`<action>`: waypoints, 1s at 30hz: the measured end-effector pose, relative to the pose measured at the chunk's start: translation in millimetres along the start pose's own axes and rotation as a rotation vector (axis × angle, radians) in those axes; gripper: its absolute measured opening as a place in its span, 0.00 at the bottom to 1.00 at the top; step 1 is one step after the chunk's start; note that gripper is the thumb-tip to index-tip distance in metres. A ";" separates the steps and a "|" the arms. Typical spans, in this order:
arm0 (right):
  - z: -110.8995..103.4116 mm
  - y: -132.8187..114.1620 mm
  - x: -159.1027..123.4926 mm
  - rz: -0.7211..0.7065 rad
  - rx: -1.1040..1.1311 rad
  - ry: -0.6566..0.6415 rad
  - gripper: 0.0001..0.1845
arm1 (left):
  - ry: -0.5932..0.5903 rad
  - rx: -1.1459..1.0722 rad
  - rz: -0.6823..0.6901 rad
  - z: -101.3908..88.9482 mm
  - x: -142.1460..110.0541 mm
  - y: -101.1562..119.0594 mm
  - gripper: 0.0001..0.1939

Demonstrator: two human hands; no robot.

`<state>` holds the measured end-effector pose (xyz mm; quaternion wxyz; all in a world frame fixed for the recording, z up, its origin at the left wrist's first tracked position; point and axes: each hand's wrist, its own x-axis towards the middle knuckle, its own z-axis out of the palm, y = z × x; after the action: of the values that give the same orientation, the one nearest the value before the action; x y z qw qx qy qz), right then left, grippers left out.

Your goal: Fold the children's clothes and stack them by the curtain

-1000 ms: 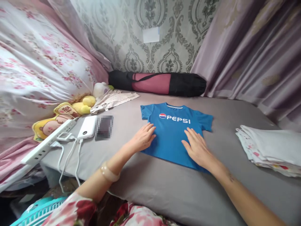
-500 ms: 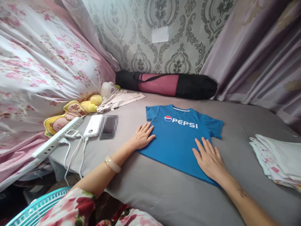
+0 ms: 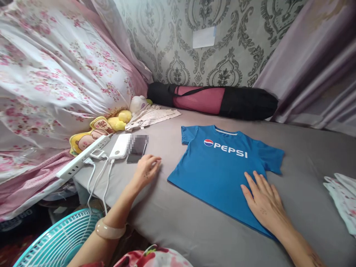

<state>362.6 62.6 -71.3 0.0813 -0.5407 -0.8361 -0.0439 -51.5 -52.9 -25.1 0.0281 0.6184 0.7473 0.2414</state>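
A blue T-shirt with a white PEPSI print lies spread flat on the grey bed sheet, its neck pointing away from me. My right hand rests flat on the shirt's lower right part, fingers stretched out. To the left of the shirt, apart from it, my left hand hovers over or lightly touches the sheet. Its fingers are loosely bent with nothing visible in them. Just beyond that hand lies a dark phone, partly blurred out, beside a white power bank.
A white power strip with cables lies at the left edge, near plush toys and a beige cloth. A black and pink long bag lies along the wall. Folded cloths sit right; a turquoise fan stands lower left.
My left hand has lifted off the shirt's left edge and moved left toward the phone, its fingers bending. My right hand stays on the shirt. The view has shifted left.
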 end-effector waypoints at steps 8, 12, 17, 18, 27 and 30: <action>2.6 1.7 0.2 0.000 0.013 0.006 0.38 | 0.186 0.410 -0.467 -17.2 9.1 -28.8 0.19; 2.2 1.7 -0.2 0.003 0.021 0.000 0.38 | 0.150 0.434 -0.503 -18.3 12.2 -29.8 0.19; 2.9 2.0 0.2 0.008 0.023 0.004 0.38 | 0.139 0.426 -0.528 -20.7 13.6 -27.6 0.17; 3.0 2.1 0.3 0.006 0.022 0.005 0.37 | 0.153 0.420 -0.526 -21.3 13.8 -25.5 0.16; -4.6 -5.1 -1.6 0.008 -0.022 -0.006 0.37 | -0.125 -0.140 -0.280 -9.4 17.5 24.8 0.17; -8.0 -9.4 -4.2 -0.017 -0.035 -0.010 0.36 | -0.279 -0.210 -0.261 -7.9 25.6 38.8 0.18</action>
<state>356.5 53.7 -64.0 0.0674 -0.5351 -0.8402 -0.0568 -24.9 -26.8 3.7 0.2266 0.5377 0.7805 0.2245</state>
